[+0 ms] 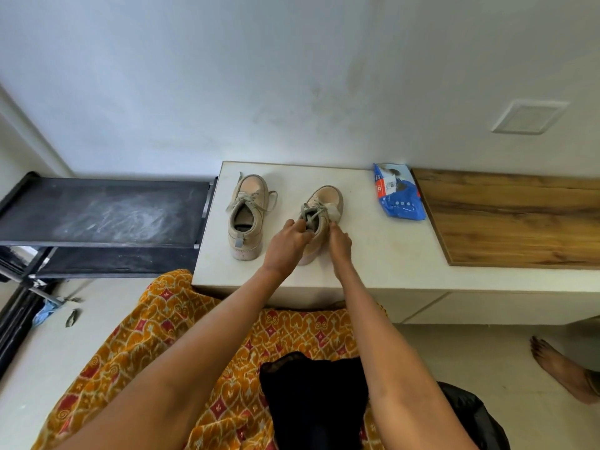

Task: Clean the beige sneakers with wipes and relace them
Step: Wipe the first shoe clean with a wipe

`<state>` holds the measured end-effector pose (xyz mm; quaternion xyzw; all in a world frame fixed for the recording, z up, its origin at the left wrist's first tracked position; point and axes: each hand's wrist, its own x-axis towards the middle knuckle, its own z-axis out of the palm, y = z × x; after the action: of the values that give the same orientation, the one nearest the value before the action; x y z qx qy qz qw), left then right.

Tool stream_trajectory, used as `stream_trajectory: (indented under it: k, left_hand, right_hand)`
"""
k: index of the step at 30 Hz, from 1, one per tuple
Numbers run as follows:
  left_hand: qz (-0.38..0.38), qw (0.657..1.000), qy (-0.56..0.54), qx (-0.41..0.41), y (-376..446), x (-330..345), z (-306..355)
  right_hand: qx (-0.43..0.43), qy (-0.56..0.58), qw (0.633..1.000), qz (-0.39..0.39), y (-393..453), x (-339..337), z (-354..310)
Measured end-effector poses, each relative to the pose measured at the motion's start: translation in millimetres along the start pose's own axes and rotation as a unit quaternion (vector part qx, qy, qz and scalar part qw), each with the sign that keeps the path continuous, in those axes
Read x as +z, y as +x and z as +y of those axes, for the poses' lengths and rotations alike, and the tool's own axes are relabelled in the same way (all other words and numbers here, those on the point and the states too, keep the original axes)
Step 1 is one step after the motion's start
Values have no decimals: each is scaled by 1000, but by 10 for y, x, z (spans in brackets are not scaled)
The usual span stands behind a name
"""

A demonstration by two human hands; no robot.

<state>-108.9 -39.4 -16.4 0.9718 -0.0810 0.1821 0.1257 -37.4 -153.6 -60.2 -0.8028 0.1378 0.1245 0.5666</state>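
Left hand (287, 240) pinches the right sneaker's (319, 219) collar; right hand (339, 243) presses a wipe (334, 212) against its side. Wiping seems underway; relacing waits.

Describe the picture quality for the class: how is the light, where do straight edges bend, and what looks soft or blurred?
Head view: soft, even daylight, no glare; faint shadows beside the two beige lace-up sneakers on the white counter. Wide-angle distortion bows the black metal rack and stretches the forearms. The hands are fairly sharp; print on the blue plastic wipes packet is too soft to read.
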Motion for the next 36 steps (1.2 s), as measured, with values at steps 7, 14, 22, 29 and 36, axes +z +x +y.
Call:
stream_trajectory:
  k: [7, 14, 22, 29, 36]
  left_hand:
    - [14, 1000, -6, 6, -3, 53, -25]
    - [9, 1000, -8, -8, 16, 61, -27]
    - [-1, 1000, -11, -5, 13, 49, -48]
    - [7, 1000, -5, 12, 17, 59, -75]
    - [10, 1000, -8, 16, 18, 59, -77]
  right_hand:
    - [-136, -14, 990, -23, -567, 56, 427]
    - [-202, -89, 973, 66, -453, -161, 238]
    - [-154, -65, 983, 75, -58, -297, -124]
    - [-208, -217, 953, -25, 39, -457, -3]
    - [-341, -357, 862, 112, 25, -466, -40]
